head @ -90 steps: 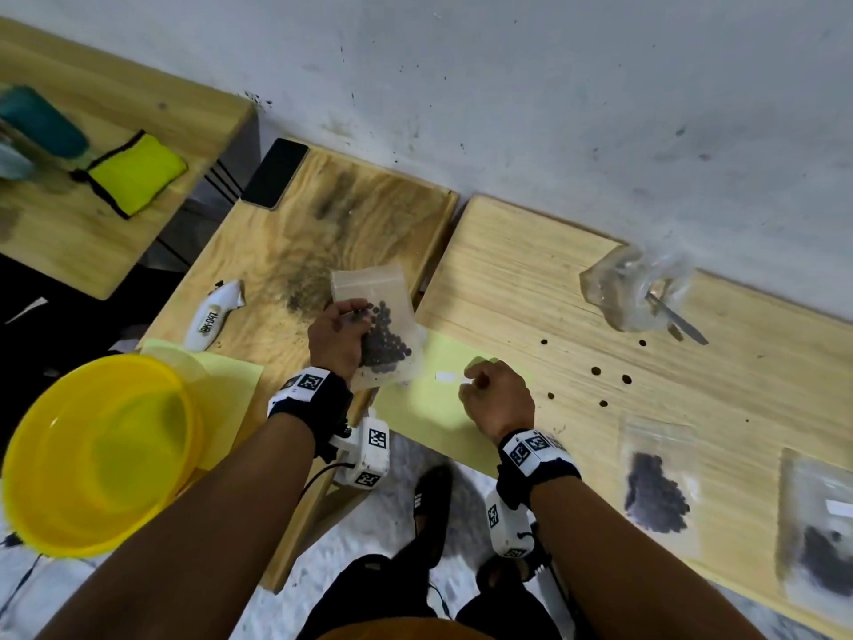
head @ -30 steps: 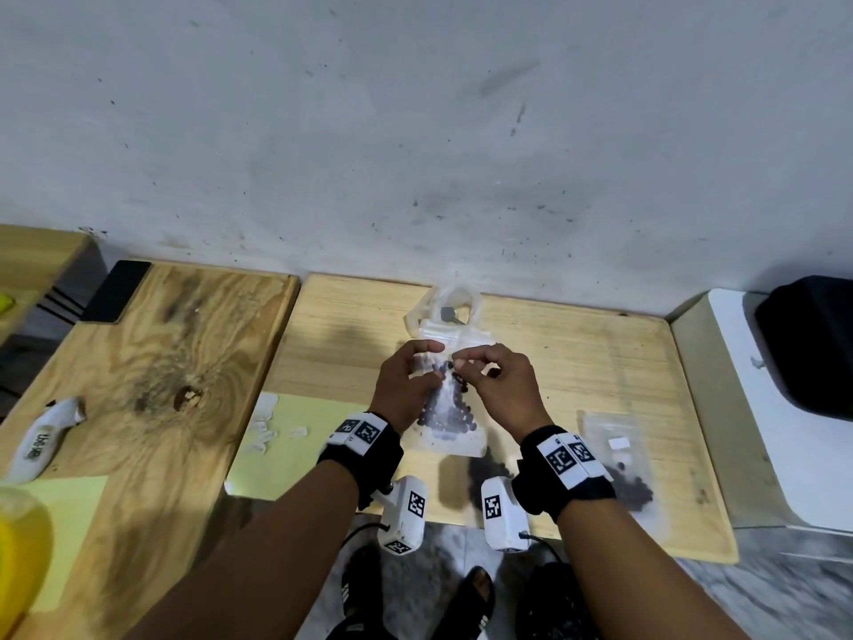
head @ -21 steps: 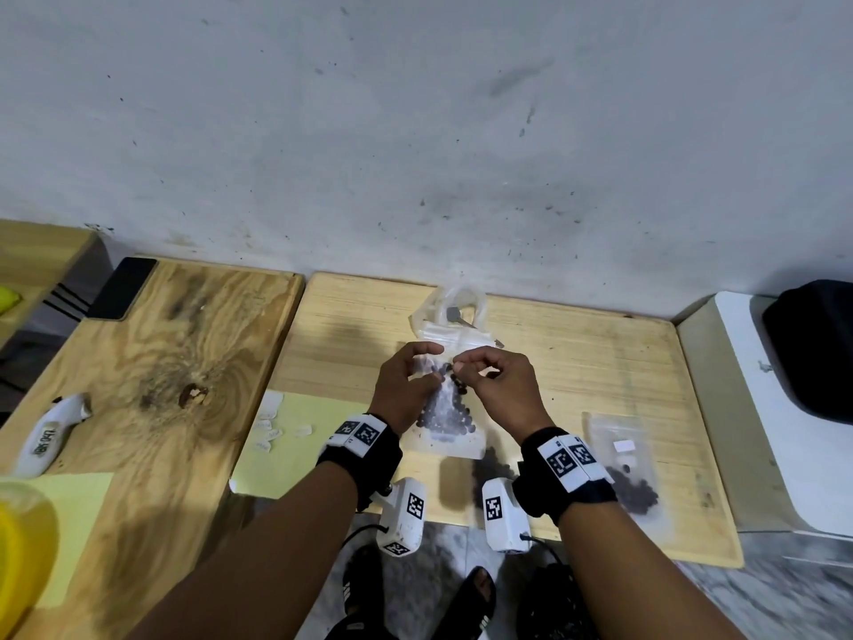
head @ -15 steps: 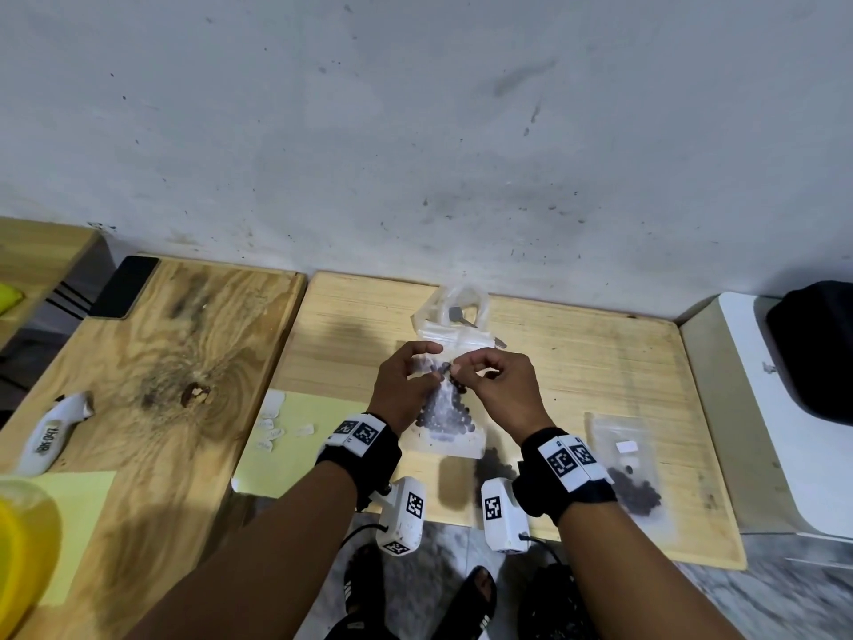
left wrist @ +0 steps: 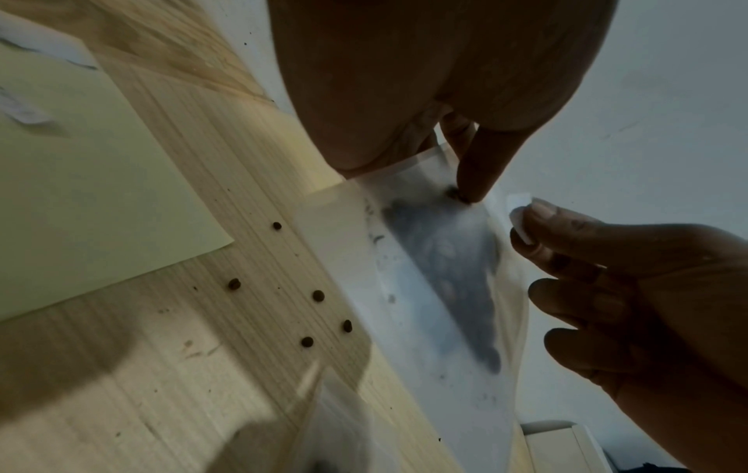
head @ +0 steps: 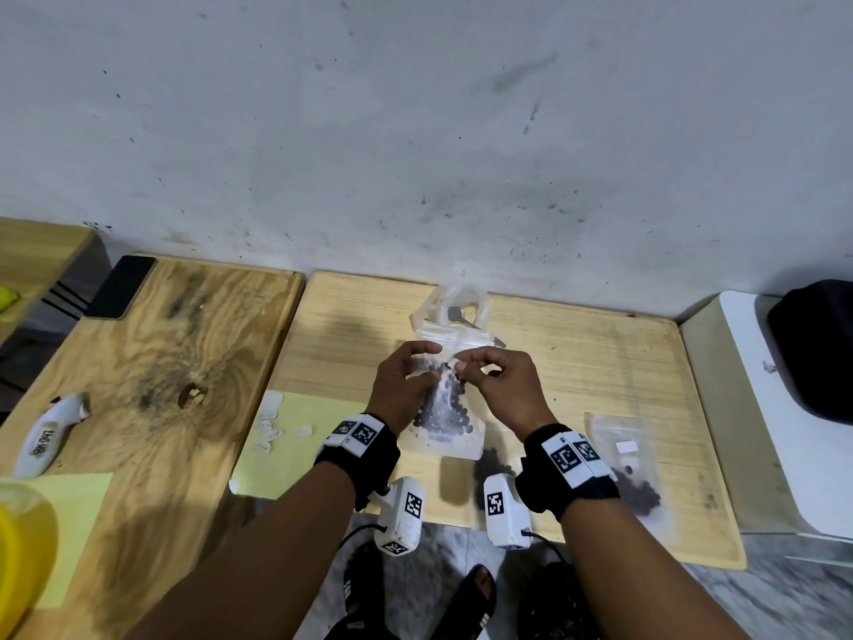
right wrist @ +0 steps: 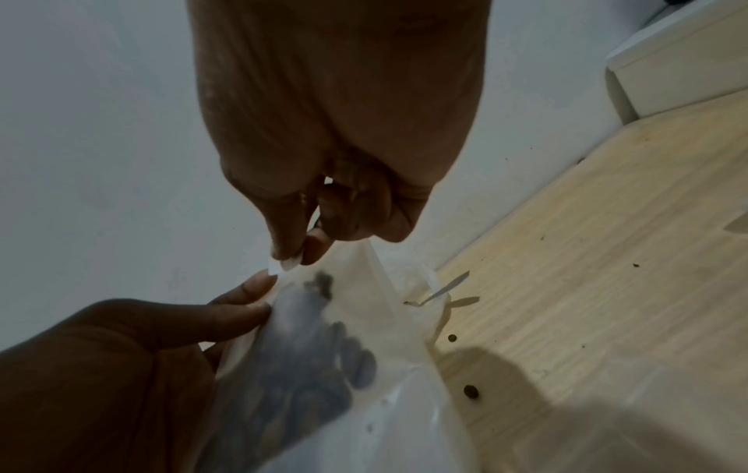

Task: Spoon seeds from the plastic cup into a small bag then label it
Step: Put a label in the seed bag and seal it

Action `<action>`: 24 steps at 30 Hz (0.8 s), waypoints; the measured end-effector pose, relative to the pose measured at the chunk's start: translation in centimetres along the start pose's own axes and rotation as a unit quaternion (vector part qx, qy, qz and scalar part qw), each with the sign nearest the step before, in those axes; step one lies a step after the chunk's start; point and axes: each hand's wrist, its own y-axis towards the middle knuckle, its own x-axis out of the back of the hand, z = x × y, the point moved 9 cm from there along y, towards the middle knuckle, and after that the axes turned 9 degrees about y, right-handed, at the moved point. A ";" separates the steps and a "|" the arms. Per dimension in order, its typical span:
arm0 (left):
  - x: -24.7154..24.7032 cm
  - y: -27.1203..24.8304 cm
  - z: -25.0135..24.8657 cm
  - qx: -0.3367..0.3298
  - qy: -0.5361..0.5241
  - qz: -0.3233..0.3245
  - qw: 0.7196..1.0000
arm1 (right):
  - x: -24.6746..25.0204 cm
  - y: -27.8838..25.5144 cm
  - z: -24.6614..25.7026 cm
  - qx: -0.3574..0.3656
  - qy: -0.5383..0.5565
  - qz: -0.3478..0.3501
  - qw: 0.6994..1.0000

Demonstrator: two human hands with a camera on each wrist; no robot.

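Note:
My left hand (head: 427, 362) holds a small clear bag (head: 445, 408) of dark seeds upright above the light wooden board (head: 600, 362), pinching it near the top. From the left wrist view the bag (left wrist: 437, 272) hangs below my fingers. My right hand (head: 464, 364) pinches a small white label (right wrist: 277, 267) between thumb and forefinger, right at the bag's upper part (right wrist: 323, 368). The label (left wrist: 520, 204) is close to the plastic, but I cannot tell if it touches. Behind the bag stands the clear plastic cup (head: 457, 307) with the spoon (head: 457, 314) in it.
A yellow sheet (head: 295, 408) with several white labels lies left of my hands. A filled, labelled bag (head: 632, 468) lies at the right. Loose seeds (left wrist: 317, 296) dot the board. On the left are a white tool (head: 51, 436), a phone (head: 122, 286) and a yellow bowl (head: 18, 547).
Three seconds ago the bag was at the left board and my right hand was at the label sheet. Both hands now hold bag and label together over the right board, barely shifting lately.

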 end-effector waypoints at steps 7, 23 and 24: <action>-0.4 -0.2 -0.4 0.003 -0.023 0.008 1.000 | -0.3 0.1 0.0 0.029 -0.093 -0.017 0.995; 0.5 -0.2 -0.2 0.015 -0.033 -0.033 0.999 | 1.3 -0.8 -1.3 -0.014 -0.030 -0.119 0.992; 0.4 -0.2 -0.1 0.017 -0.034 -0.033 0.999 | 1.3 -0.7 -1.4 -0.020 -0.023 -0.115 0.993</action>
